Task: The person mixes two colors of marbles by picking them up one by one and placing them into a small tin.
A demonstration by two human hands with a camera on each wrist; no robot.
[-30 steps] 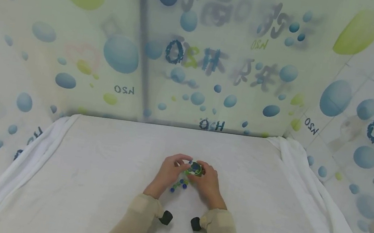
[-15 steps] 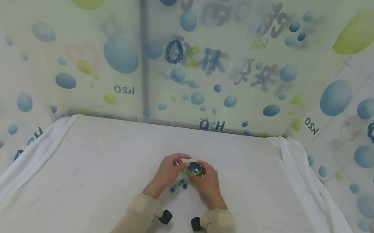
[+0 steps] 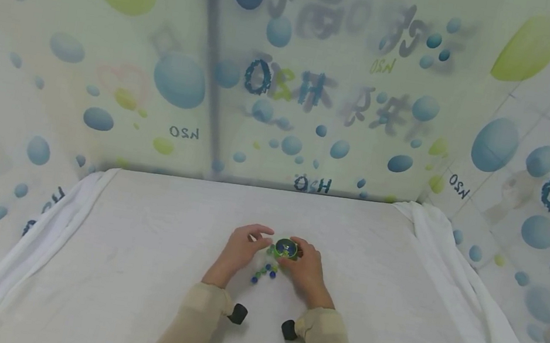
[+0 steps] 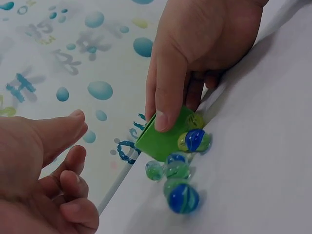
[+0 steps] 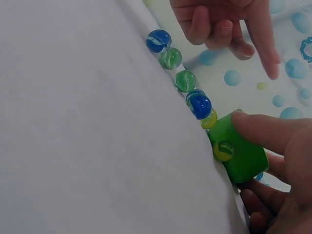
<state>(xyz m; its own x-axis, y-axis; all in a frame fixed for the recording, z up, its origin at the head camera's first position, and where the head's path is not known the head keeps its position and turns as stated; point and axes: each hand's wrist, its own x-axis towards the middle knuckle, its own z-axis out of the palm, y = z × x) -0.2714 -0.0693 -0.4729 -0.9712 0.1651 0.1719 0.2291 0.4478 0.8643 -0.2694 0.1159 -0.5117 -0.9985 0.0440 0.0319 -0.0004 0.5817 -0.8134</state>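
The right hand grips a green cup beside glass marbles, the left hand relaxed close by.

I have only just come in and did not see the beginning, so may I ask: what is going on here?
A person is handling a small green cup with the right-hand grip. The left-hand grip is beside the cup, not touching it and holding nothing. Several blue, green and yellow glass marbles lie on the white surface near the cup. The cup's opening shows in the head view, but I cannot tell what is inside.
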